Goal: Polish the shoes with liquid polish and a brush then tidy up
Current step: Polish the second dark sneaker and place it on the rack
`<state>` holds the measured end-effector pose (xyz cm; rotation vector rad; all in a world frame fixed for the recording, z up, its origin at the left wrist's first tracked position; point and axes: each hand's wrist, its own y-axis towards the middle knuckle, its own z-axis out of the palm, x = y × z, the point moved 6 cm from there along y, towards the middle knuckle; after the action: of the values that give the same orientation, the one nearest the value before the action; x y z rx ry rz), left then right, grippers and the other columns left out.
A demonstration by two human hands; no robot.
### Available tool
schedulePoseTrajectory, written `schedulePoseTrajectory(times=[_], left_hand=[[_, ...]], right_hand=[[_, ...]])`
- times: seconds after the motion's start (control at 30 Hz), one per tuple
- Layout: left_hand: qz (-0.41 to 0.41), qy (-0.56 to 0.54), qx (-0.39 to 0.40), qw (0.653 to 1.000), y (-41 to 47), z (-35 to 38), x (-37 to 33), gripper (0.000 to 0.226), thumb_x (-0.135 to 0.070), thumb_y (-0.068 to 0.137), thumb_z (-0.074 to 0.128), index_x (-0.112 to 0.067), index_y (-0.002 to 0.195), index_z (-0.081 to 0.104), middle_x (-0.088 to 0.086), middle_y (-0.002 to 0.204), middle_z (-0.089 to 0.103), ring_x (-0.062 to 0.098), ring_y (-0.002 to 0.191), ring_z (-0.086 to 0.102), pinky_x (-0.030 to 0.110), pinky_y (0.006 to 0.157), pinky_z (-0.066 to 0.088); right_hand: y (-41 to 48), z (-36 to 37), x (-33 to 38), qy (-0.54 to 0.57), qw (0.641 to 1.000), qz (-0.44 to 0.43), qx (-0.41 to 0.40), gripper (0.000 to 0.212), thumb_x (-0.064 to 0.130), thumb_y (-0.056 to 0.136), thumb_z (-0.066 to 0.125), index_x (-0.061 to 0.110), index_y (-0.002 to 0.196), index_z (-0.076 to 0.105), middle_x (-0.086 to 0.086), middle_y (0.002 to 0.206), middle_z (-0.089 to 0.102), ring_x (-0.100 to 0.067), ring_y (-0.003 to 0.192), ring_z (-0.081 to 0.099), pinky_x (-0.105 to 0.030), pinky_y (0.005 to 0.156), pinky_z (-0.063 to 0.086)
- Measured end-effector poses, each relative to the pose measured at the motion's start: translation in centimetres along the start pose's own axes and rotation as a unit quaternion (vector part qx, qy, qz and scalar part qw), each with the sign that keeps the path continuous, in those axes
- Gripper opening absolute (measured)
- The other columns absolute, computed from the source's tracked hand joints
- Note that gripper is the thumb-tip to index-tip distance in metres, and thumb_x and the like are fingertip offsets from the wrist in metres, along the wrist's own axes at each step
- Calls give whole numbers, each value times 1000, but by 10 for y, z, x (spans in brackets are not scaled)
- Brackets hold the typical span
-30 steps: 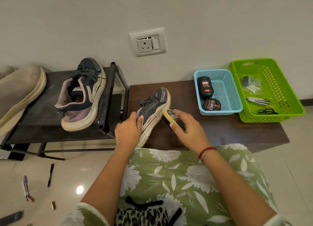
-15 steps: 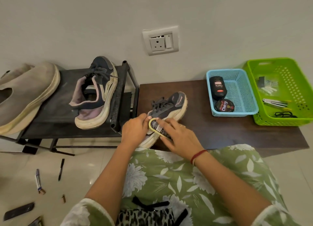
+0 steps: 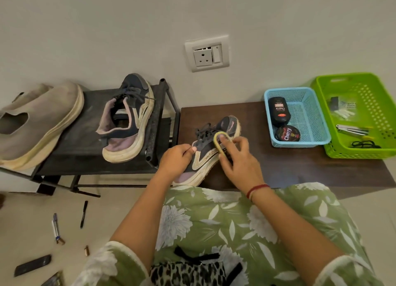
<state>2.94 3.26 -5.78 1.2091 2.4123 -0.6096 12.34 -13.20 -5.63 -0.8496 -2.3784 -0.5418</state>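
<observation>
Two hands work on one navy sneaker (image 3: pixel 211 153), which lies on the dark wooden table (image 3: pixel 300 163) with its toe toward the wall and its heel at the near edge. The left hand (image 3: pixel 174 160) pinches the collar by the tongue, fingers curled closed on the fabric; this grip appears intended to brace the shoe against the brushing load. The right hand (image 3: pixel 240 164) holds the yellow-backed shoe brush (image 3: pixel 221 141), fingers wrapped over its back, bristles pressed to the upper beside the laces. The right wrist is bent inward, the forearm reaching in from the lower right. The matching sneaker (image 3: pixel 128 120) rests on the black shoe rack (image 3: pixel 90 157) to the left, well apart. The liquid polish bottle (image 3: pixel 278 112) and polish tin (image 3: pixel 287 134) lie in the blue basket (image 3: pixel 317 140), likely parked there to keep the working surface free. The green basket (image 3: pixel 385 150) stands just beside it.
</observation>
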Motion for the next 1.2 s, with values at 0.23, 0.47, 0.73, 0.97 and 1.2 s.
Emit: schedulePoseTrajectory(times=[0.23, 0.47, 0.73, 0.97, 1.2], left_hand=[[3, -5, 0, 1000, -2, 7, 0, 43, -37, 100, 42, -20, 60, 39, 0, 57, 44, 19, 58, 43, 32, 55, 30], [-4, -20, 8, 1000, 0, 2, 2, 44, -35, 101, 42, -19, 60, 38, 0, 56, 41, 18, 56, 41, 33, 55, 28], [-24, -1, 21, 999, -2, 7, 2, 41, -37, 100, 41, -14, 67, 48, 7, 66, 53, 25, 66, 51, 36, 58, 37], [-42, -22, 18, 999, -4, 6, 5, 44, -39, 100, 42, -16, 62, 40, 9, 62, 48, 26, 63, 48, 34, 57, 31], [-75, 3, -19, 997, -8, 5, -1, 46, -40, 101, 38, -22, 59, 36, -4, 58, 43, 23, 63, 45, 32, 55, 29]], right_hand=[[3, -13, -9, -11, 999, 18, -25, 41, 36, 88, 55, 30, 129, 55, -8, 119, 49, -28, 62, 60, -37, 50, 54], [1, -1, -6, -9, 1000, -20, 11, 39, 35, 92, 55, 33, 130, 51, -5, 122, 47, -25, 69, 62, -28, 55, 48], [-10, 10, 10, -41, 991, -120, 50, 42, 40, 93, 46, 26, 133, 49, -7, 124, 47, -28, 69, 62, -31, 50, 47], [-25, 10, 22, -14, 980, -183, 72, 48, 40, 92, 45, 28, 138, 40, -5, 121, 45, -24, 69, 60, -30, 50, 45], [-8, -6, -6, 22, 999, -46, 1, 59, 36, 95, 49, 25, 147, 26, -7, 122, 44, -30, 73, 59, -35, 54, 46]])
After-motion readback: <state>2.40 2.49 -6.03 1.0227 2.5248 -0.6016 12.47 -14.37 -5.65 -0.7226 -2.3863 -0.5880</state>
